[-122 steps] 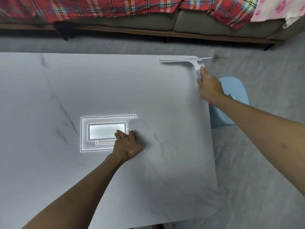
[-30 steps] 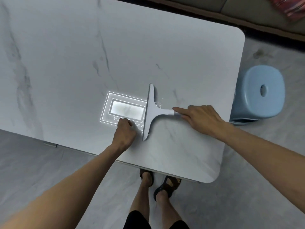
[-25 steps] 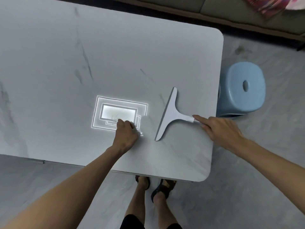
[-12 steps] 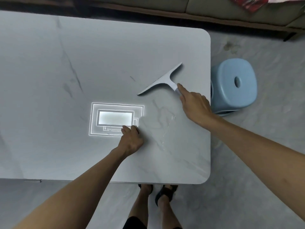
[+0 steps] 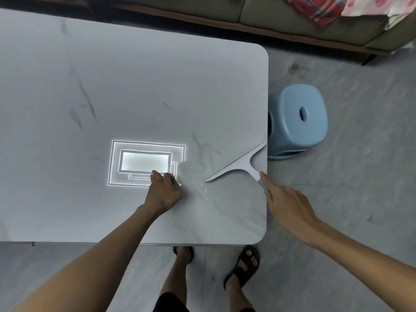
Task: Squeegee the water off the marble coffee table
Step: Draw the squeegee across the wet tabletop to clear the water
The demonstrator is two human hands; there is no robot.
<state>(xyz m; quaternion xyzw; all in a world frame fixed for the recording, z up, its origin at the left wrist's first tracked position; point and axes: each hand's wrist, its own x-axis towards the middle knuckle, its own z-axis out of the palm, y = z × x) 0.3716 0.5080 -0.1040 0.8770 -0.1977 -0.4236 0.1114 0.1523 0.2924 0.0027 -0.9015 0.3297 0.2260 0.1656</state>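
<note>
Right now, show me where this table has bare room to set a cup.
Free: the whole far half of the marble table, beyond the light reflection, and the left stretch down to the near edge. Crowded: the near right corner, where the left hand, water drops, squeegee and right hand sit.

One marble desk and one white squeegee. One pale blue plastic stool. One sofa with two cloths: one plaid cloth, one floral cloth. Two bare hands, left hand and right hand. Two dark sandals.
</note>
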